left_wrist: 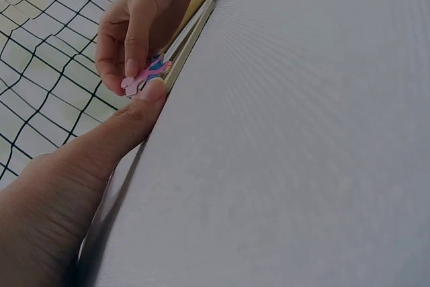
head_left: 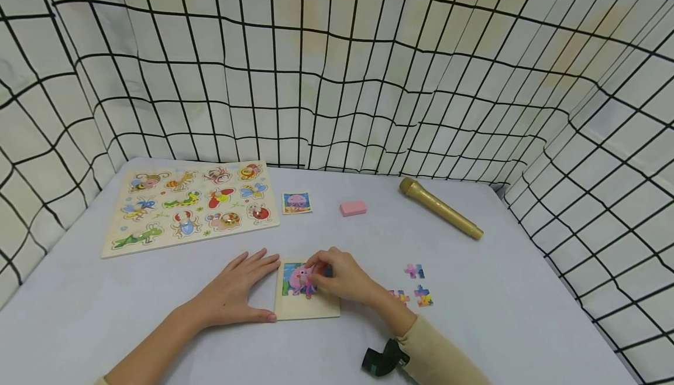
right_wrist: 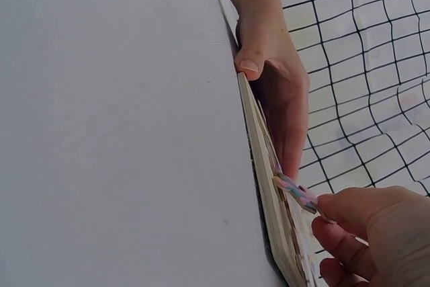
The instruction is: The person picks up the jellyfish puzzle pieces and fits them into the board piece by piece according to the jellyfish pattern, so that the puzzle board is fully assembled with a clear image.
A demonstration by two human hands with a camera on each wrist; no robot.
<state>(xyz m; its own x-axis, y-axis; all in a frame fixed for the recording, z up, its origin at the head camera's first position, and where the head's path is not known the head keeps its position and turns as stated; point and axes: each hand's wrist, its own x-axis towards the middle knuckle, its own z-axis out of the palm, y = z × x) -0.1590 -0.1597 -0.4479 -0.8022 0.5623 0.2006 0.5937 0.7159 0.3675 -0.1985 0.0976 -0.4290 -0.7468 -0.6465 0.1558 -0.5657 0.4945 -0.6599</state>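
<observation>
A small wooden puzzle board lies near the table's front, with pink octopus pieces set in its upper left. My left hand rests beside it, fingers spread, with the thumb and fingertips against the board's left edge. Over the board, my right hand pinches a jigsaw piece between thumb and fingers; the piece is tilted, its lower end at the board's surface. Pink and blue show on that piece in the left wrist view. The right hand hides the board's upper right part.
Loose jigsaw pieces lie right of the board. Farther back are a large insect puzzle, a small octopus picture card, a pink block and a gold microphone. Black netting over white cloth borders the table.
</observation>
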